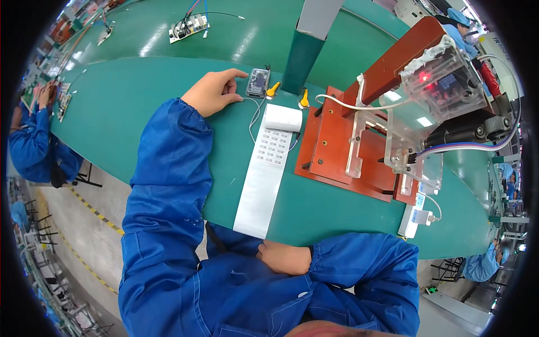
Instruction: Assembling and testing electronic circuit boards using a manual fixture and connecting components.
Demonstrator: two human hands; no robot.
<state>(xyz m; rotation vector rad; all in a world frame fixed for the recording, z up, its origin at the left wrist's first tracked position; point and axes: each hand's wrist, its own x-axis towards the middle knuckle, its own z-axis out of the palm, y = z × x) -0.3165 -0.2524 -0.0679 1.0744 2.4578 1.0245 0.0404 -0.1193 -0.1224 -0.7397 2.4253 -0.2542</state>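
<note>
My left hand (216, 92) is over the bench with its index finger and thumb stretched out and apart, the other fingers curled and nothing between them. Its fingertips are close to a small clear-cased electronic device (257, 83) with a thin cable. A white label strip (259, 194) runs toward me from a partly rolled end (283, 118); rows of small printed labels show below the roll. My right hand (285, 258) rests in front of my body, beside the strip's near end. Its fingers are mostly hidden, and I cannot see whether they touch the strip.
A red-brown fixture (337, 151) with clear plastic parts and cables stands right of the strip. Two yellow-handled pieces (273, 89) sit near a green-and-grey post (304, 59). A white power strip (412, 216) lies at the right. Circuit boards (190, 28) lie farther off; co-workers sit at both sides.
</note>
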